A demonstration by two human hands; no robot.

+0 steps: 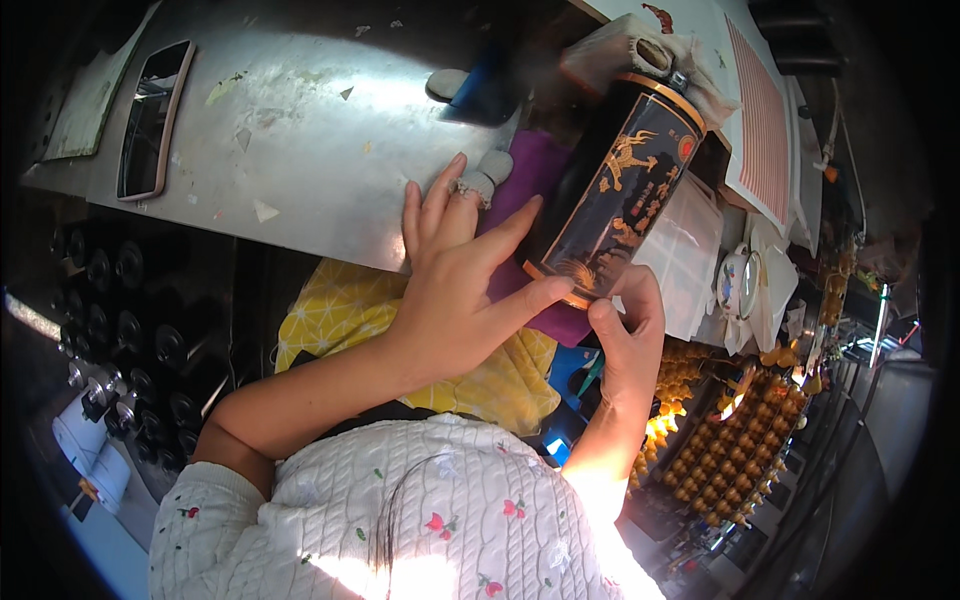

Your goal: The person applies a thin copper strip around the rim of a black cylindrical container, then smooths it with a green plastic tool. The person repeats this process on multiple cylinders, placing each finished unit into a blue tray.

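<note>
A tall black cylinder (622, 188) with gold figures and gold rims lies tilted on a purple cloth (535, 175) at the edge of a metal worktop (300, 130). My left hand (455, 285) rests on the cloth with its thumb and forefinger against the cylinder's lower end. My right hand (628, 335) pinches the cylinder's bottom rim from below. A ring sits on a finger of my left hand.
A yellow patterned cloth (345, 310) lies under my arms. White paper and plastic sheets (690, 250) sit to the right, with a small white clock-like object (738, 282). Rows of brown bottles (740, 440) fill the lower right. Dark spools (130, 320) stand at left.
</note>
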